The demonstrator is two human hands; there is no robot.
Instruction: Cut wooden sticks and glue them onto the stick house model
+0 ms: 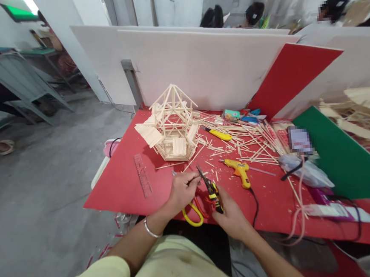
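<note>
My left hand (pixel 183 190) is closed in a pinch, with a short end of thin wooden stick (pixel 203 175) seeming to show at its fingertips. Close beside it, my right hand (pixel 230 217) wraps round black-and-yellow pliers (pixel 212 191), whose jaws point up and left towards the pinched fingers. Under and between the hands lie scissors with looped yellow and red handles (pixel 194 220); part of them is hidden by my left hand. Beyond the hands stands a tower-like model (pixel 177 130) built of thin wooden sticks, with a pointed frame roof and slatted panels.
On the red tabletop (pixel 118 188) are a clear ruler (pixel 142 176), a yellow glue gun (pixel 239 170) with a cord, a yellow utility knife (pixel 219 134) and scattered sticks (pixel 252 137). A white board (pixel 205 64) stands behind; a green board (pixel 343 156) leans at right. Other people sit beyond.
</note>
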